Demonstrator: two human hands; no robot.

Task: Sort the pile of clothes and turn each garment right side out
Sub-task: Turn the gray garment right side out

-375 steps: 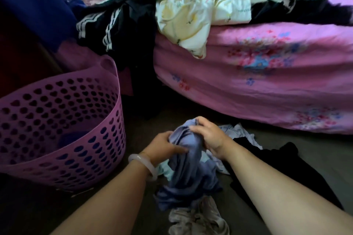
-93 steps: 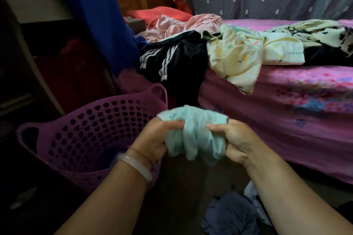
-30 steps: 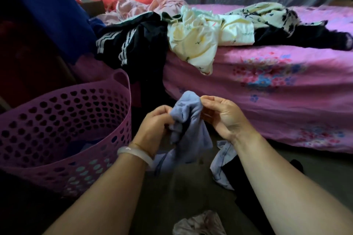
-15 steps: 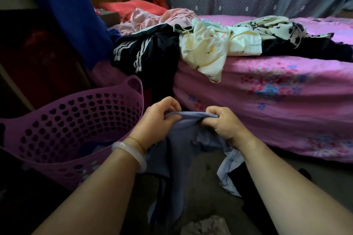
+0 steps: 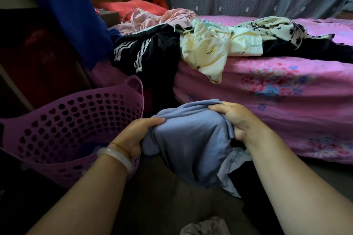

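Both my hands hold a blue-grey garment (image 5: pixel 189 145) up in front of me, above the floor. My left hand (image 5: pixel 136 135) grips its left edge with curled fingers, a pale bangle on the wrist. My right hand (image 5: pixel 236 120) grips its upper right edge. The cloth is stretched between them and sags below. A pile of clothes lies on the bed: a black garment with white stripes (image 5: pixel 145 53), a pale yellow garment (image 5: pixel 208 51), a pink one (image 5: pixel 152 19) and a cream floral one (image 5: pixel 271 26).
A purple perforated laundry basket (image 5: pixel 72 120) stands on the floor at my left. The bed with a pink floral sheet (image 5: pixel 286 97) fills the right. More clothes lie on the floor: a dark one (image 5: pixel 246 187) under my right arm, a pale one (image 5: pixel 206 228) near the bottom edge.
My hands have moved apart and spread the blue-grey garment wider between them; it was bunched a second ago. The camera has tilted up slightly.
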